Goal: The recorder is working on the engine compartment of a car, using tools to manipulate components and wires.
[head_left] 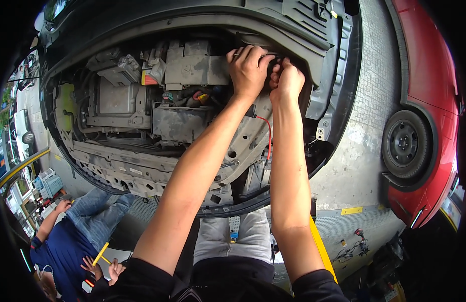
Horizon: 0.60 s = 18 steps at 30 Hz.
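Both my arms reach into the dusty engine bay (pixel 157 126) of a car with its front panels off. My left hand (pixel 249 73), fingers bent and closed, is at the far right corner of the bay. Just right of it, my right hand (pixel 288 80) is closed with its fingertips together. Between them shows a thin dark strip or cable (pixel 274 56); what exactly either hand grips is hidden by the fingers. A dark plastic panel (pixel 316 60) lies beside my right hand. Left of my left hand is a dusty grey box (pixel 197 68).
A red cable (pixel 268 133) runs between my forearms. At lower left a person in a dark blue shirt (pixel 67 246) holds a yellow T-handled tool (pixel 100 254). A red car (pixel 429 100) stands at right. Tools (pixel 361 241) lie on the floor at lower right.
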### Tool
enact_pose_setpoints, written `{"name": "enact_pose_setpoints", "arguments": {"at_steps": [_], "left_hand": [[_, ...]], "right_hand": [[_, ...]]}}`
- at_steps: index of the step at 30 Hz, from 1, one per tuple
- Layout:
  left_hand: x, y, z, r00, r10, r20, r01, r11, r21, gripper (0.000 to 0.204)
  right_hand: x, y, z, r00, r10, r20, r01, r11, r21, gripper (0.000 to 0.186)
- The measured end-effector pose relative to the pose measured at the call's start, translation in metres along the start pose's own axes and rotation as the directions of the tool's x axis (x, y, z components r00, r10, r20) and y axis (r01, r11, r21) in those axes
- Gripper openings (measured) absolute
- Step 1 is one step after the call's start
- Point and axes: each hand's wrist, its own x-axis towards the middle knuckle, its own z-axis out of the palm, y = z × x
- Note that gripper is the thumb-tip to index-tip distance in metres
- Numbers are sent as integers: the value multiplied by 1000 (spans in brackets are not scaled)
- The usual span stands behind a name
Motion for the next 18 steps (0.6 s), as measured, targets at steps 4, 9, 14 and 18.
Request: {"name": "enact_pose_setpoints", "arguments": {"at_steps": [4, 9, 14, 18], "left_hand": [[0, -1, -1, 1000, -5, 8, 5, 1000, 2, 22], [-2, 0, 0, 999, -31, 20, 32, 999, -33, 24], [-3, 5, 1, 999, -39, 20, 40, 998, -54, 25], [0, 0, -3, 999, -38, 7, 38, 998, -47, 24]], "right_hand": [[-17, -2, 1, 925, -373, -68, 246, 728, -640, 32], [-5, 18, 4, 715, -699, -24, 443, 480, -757, 28], [9, 11, -1, 989, -112, -94, 114, 993, 11, 25], [4, 0, -5, 1000, 7, 23, -6, 1000, -17, 25]]}}
